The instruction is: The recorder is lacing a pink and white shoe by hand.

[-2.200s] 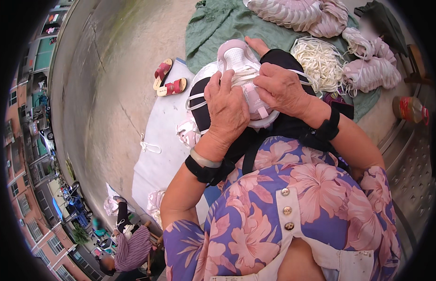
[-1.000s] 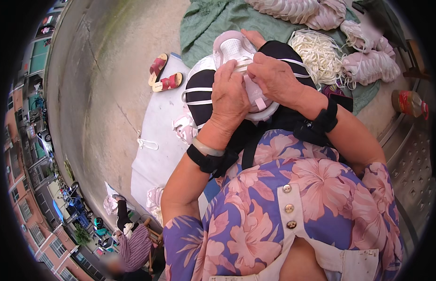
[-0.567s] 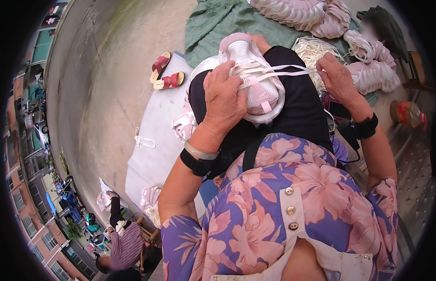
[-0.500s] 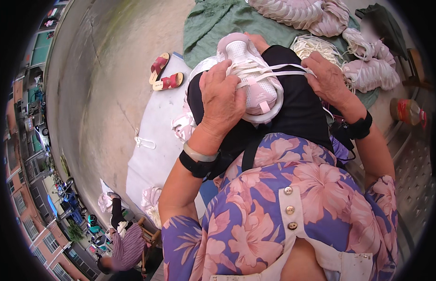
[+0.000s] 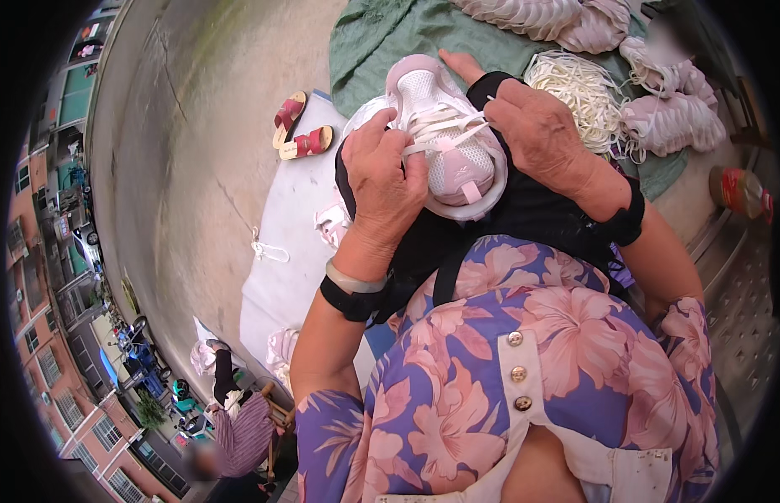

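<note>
The shoe rests on the person's lap in dark trousers, perhaps so both hands can reach its lacing. The left hand curls narrowly over one side, likely steadying it; whether those fingers grip a lace, I cannot tell. The right hand pinches a white lace opposite, apparently keeping it taut. The shoe is pale pink and white, mesh-panelled, its lacing loosely crossed. Beyond, spare laces lie heaped on green cloth, presumably for easy reach.
</note>
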`<state>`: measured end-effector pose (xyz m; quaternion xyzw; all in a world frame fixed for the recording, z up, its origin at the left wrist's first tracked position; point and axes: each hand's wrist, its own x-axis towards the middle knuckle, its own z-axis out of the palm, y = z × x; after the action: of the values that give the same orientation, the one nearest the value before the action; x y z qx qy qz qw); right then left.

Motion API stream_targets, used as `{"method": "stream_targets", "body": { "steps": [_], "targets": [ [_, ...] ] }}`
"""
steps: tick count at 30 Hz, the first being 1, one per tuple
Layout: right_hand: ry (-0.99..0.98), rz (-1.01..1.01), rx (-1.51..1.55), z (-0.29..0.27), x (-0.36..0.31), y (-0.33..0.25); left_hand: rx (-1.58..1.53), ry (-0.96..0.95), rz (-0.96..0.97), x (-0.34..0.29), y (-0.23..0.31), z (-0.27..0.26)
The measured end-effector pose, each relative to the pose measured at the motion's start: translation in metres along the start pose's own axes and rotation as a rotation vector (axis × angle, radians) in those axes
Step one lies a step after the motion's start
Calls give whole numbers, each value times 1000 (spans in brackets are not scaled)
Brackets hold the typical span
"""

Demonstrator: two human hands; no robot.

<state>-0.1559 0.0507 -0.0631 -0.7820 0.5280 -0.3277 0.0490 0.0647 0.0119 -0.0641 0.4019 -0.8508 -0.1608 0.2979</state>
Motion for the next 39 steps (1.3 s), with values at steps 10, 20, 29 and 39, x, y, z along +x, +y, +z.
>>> {"method": "stream_targets", "body": {
  "steps": [10, 20, 29, 39],
  "targets": [
    [-112, 298, -215, -19, -84, 95, -107, -48, -75, 0, 1, 10],
    [-79, 474, 824, -20, -2, 15, 142, -99, 156, 23, 30, 21],
    [-27, 205, 534, 4, -9, 6, -97, -66, 9, 34, 4, 29],
    [27, 208, 287, 34, 1, -12, -470, -23, -305, 30, -1, 30]
  ]
}}
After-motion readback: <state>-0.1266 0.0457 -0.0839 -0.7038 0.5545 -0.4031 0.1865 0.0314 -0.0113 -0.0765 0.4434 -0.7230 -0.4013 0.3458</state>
